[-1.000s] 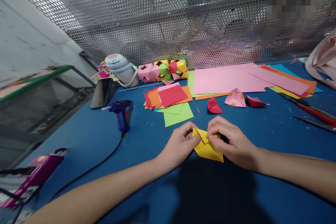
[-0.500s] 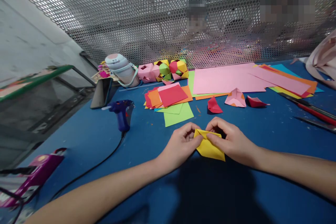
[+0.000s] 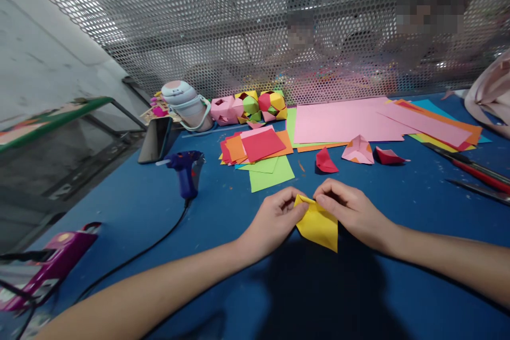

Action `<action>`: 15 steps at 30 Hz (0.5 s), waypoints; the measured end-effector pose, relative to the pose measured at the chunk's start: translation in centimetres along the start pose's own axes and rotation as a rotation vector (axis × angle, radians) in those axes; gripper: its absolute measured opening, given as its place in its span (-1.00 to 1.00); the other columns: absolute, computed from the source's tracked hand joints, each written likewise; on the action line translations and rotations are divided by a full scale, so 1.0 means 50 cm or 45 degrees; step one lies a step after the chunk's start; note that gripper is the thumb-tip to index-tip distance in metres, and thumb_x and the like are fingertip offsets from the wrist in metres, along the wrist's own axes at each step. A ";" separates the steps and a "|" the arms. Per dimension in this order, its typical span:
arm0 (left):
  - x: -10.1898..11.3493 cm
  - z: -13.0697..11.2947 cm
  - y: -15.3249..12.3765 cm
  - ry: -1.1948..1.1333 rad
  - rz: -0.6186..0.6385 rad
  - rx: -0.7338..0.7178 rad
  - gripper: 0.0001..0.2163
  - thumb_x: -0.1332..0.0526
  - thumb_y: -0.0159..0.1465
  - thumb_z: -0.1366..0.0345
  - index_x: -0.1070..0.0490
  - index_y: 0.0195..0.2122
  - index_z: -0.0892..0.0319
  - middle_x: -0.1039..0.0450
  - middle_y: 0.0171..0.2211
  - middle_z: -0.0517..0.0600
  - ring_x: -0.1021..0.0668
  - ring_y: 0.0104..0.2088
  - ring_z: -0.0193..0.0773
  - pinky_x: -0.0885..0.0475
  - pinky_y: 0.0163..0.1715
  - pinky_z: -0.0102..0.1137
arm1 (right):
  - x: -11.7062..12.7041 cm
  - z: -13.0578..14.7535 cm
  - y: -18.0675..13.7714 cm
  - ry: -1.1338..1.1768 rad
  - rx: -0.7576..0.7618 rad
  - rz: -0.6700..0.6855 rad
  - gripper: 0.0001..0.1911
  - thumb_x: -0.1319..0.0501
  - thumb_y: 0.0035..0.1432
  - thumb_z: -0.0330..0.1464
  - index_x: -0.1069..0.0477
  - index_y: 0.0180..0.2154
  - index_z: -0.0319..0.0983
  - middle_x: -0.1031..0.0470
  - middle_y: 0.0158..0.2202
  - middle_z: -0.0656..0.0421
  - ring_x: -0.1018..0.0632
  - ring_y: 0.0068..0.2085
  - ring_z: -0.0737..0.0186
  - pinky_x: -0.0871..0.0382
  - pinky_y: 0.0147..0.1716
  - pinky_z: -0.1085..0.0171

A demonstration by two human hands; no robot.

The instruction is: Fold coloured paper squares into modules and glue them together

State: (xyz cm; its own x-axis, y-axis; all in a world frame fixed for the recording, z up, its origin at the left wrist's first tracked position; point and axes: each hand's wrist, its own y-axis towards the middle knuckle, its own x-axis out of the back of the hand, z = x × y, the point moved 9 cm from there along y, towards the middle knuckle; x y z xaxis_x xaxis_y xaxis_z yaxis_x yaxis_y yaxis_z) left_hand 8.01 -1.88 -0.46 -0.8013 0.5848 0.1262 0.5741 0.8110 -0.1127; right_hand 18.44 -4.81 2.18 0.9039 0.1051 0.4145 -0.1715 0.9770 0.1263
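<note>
A piece of yellow paper, partly folded along its top edge, is held above the blue table between both hands. My left hand pinches its upper left corner, thumb in front and fingers behind. At the upper right edge, my right hand grips the sheet with its thumb and fingers; part of the paper is hidden behind that thumb. Just beyond the hands lie a folded red paper piece, a pink folded piece with orange patches and another red folded piece.
A blue glue gun stands at left, its cord running to a purple power strip. Stacked colored squares, paper balls, a phone, a tumbler and pink sheets sit behind. Scissors lie at right.
The yellow paper's lower part has swung down and flattened toward me. My right thumb has shifted slightly up along its top edge; my left hand keeps its pinch.
</note>
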 end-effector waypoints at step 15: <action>-0.006 -0.004 0.012 -0.107 0.051 -0.023 -0.88 -0.16 0.12 0.29 -0.34 -0.39 0.25 -0.25 -0.56 -0.14 -0.33 -0.52 -0.41 -0.24 -0.51 -0.52 | 0.018 0.004 0.014 -0.311 0.057 -0.039 -0.82 -0.05 0.19 -0.31 -0.35 -0.39 -0.22 -0.41 -0.44 0.20 -0.41 -0.41 0.31 -0.28 -0.43 0.35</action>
State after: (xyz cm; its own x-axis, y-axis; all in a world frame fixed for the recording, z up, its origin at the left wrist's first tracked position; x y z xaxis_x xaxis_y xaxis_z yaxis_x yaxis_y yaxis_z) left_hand 8.61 -1.54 -0.37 -0.7883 0.6141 0.0389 0.6086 0.7874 -0.0981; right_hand 19.04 -4.08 2.80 0.7883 0.0220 0.6149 -0.1675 0.9693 0.1800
